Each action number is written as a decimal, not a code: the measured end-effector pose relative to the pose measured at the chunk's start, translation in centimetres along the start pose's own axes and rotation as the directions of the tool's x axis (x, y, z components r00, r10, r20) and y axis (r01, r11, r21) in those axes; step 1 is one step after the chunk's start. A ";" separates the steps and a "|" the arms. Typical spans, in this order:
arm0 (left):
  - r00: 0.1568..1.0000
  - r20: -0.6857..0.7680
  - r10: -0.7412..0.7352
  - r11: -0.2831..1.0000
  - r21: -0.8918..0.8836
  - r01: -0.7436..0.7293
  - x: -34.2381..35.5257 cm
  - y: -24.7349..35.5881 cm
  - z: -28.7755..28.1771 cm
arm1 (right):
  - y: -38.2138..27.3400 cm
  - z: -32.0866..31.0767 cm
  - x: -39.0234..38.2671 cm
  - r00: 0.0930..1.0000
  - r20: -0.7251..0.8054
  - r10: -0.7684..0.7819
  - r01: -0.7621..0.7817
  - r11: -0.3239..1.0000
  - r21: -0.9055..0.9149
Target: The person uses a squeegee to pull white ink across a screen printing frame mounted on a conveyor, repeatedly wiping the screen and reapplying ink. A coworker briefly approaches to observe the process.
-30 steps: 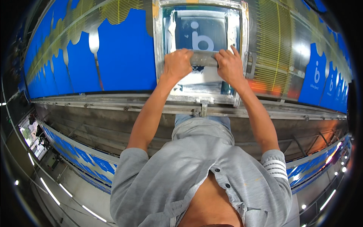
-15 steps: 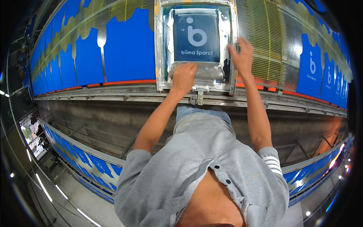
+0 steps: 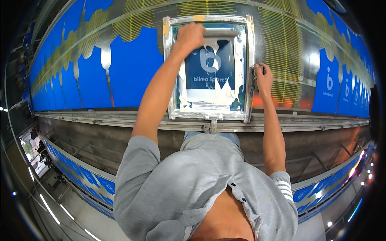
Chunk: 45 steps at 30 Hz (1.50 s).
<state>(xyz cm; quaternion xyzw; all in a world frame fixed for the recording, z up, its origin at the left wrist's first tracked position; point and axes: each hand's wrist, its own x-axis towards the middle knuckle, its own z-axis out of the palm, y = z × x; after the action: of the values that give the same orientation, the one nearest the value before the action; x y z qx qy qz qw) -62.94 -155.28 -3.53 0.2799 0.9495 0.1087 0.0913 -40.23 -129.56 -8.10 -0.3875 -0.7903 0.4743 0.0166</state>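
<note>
A screen-printing frame [image 3: 250, 48] lies flat on the long table in front of me. Its mesh shows a dark blue panel [image 3: 193, 72] with a pale rounded logo and lettering. My left hand [image 3: 191, 39] is closed around the left part of a grey squeegee [image 3: 222, 34], which lies across the far end of the mesh. White ink [image 3: 225, 91] is smeared in streaks over the panel and gathers along the sides and near end. At the frame's right side, my right hand [image 3: 264, 78] has its fingers curled in against the edge, beside a dark fitting.
Bright blue cut fabric pieces [image 3: 134, 68] lie along the table to the left. On the right, more blue pieces [image 3: 325, 86] carry white prints. A metal rail [image 3: 161, 121] runs along the near table edge. Behind me stands another table [image 3: 80, 164] with blue pieces.
My left hand and the squeegee have moved from the mesh's near end to its far end. White ink now streaks the panel. My right hand's fingers have curled in at the frame's side.
</note>
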 end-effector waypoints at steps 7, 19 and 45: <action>0.999 -0.025 0.047 0.991 -0.127 -0.050 -5.2 1.7 1.7 | -0.3 -0.4 0.0 0.995 -0.034 -0.089 0.087 0.995 -0.055; 0.937 -0.348 0.023 0.957 -0.265 -0.122 -30.1 7.7 5.5 | -2.5 1.4 -1.0 0.949 -0.151 -0.277 0.280 0.960 0.002; 0.506 0.862 -0.035 0.993 -0.029 0.118 -24.1 -27.5 0.8 | -12.6 32.2 -14.8 0.963 -0.166 -0.212 0.177 0.963 -0.203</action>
<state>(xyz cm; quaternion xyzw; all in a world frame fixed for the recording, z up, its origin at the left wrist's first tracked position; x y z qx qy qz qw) -56.95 -191.01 -8.64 0.2509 0.7856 -0.0086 0.5655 -50.11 -165.77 -11.12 -0.3502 -0.8606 0.3558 0.1005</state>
